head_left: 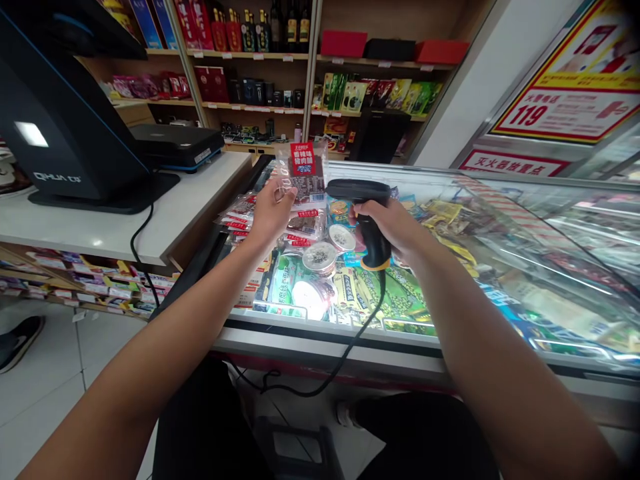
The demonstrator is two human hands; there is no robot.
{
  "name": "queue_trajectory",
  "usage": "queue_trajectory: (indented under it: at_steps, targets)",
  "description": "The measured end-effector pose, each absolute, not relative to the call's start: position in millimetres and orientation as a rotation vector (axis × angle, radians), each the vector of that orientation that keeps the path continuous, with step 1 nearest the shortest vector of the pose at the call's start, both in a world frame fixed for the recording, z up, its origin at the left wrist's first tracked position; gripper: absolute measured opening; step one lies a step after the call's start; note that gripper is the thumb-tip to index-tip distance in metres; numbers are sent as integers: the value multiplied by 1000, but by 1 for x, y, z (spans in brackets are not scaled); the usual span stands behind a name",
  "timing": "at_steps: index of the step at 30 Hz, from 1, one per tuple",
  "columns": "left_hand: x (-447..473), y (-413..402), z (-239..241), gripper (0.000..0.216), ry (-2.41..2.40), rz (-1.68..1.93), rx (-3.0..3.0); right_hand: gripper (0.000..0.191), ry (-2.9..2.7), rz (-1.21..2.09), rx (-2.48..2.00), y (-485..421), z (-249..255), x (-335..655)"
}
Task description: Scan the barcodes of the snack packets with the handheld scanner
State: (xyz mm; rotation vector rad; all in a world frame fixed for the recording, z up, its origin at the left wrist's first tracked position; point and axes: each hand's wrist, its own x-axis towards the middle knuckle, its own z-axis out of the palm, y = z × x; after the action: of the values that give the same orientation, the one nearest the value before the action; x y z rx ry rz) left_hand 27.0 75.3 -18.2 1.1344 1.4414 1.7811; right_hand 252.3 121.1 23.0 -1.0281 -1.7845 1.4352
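Snack packet [304, 180] with red label is held upright by the left hand [274, 208], above similar packets [306, 225]. The right hand [393, 221] grips a black scanner [372, 237], its head just beside the packet

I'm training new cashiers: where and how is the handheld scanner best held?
Grip the scanner by its slim handle, just below the wider head, probably from the right, as the right hand does; the cable leaves the handle's base, so stay above that.
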Motion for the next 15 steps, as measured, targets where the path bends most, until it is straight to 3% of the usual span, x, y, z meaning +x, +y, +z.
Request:
queue_trajectory:
  at_steps: [6,10,15]
  targets:
    - [49,73,-29,61,1521,1631,1394,22,-1583,1476,-1173,131,18,255]
    - [58,69,-30,66,1554,1479,1544,28,-1555,1568,-1142,138,14,258]
    - [48,63,-23,52,1900,1316,1971,29,-1529,1408,-1302,155,7,268]
